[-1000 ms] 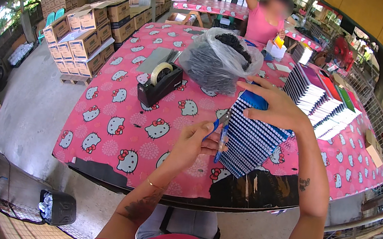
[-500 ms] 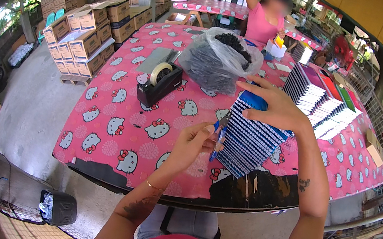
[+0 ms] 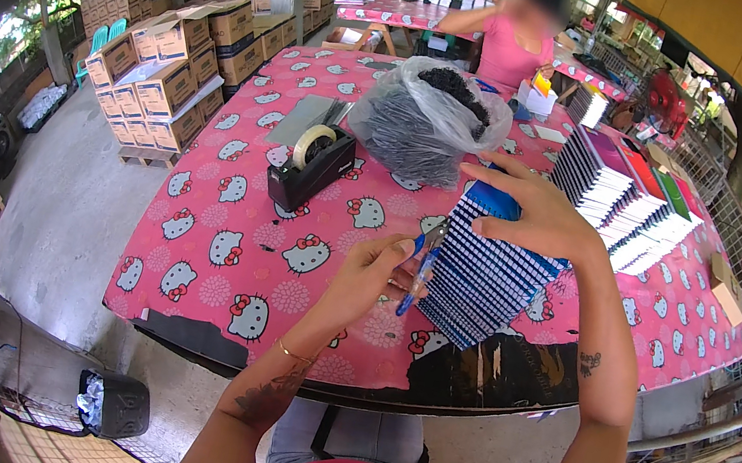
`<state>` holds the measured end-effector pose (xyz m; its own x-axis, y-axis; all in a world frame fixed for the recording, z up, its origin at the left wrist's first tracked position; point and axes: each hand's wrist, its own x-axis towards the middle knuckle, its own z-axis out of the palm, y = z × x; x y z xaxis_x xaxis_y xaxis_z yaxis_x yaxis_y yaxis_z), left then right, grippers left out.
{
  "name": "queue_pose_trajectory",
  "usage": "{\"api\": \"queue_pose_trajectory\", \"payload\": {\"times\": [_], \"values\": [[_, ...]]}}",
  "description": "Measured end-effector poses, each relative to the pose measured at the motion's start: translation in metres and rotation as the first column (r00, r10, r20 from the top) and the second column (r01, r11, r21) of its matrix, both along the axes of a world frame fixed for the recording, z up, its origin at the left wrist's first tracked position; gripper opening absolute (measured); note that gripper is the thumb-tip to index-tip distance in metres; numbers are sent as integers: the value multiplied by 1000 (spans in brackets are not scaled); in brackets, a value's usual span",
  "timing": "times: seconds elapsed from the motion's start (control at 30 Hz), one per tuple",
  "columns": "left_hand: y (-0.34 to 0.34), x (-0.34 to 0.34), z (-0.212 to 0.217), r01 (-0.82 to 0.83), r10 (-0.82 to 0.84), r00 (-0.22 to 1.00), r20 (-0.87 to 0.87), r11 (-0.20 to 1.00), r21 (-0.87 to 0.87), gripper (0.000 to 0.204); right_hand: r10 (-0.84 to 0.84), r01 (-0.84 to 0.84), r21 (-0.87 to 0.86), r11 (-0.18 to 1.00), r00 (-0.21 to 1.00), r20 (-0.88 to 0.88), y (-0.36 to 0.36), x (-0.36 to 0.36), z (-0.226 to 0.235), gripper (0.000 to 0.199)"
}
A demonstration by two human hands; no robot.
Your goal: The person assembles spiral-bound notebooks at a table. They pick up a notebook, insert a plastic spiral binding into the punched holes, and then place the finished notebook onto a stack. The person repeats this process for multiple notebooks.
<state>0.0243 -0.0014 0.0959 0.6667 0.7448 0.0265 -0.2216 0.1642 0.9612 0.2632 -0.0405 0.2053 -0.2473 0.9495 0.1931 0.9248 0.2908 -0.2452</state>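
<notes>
Holding scissors (image 3: pixel 427 266) in my left grip (image 3: pixel 377 268) | blades (image 3: pixel 438 236) aim away, notebook stack (image 3: pixel 492 279)'s just rightward | right grip (image 3: pixel 549 214)'s spread atop

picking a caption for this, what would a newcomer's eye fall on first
Probably the bright pink table covered in white cat faces, filling the middle of the view. At its near side, the right hand spreads over a stack of blue notebooks, with scissors in the left hand just left of it. Beyond, a bulging see-through bag of dark stuff stands out.
</notes>
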Motion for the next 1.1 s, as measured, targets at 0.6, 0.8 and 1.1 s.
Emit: {"api": "queue_pose_trajectory", "payload": {"times": [0.6, 0.8, 1.1], "values": [[-4, 2, -17, 77, -51, 989, 141, 980, -186, 42, 20, -19, 12, 1000, 1000, -24, 1, 3, -2, 70], [-7, 7, -28, -150, 339, 931, -136, 695, 704, 40, 26, -26, 7, 1000, 999, -18, 2, 3, -1, 71], [-10, 4, -24, 59, -36, 993, 115, 978, -200, 41, 29, -29, 16, 999, 999, -21, 2, 5, -3, 72]]}}
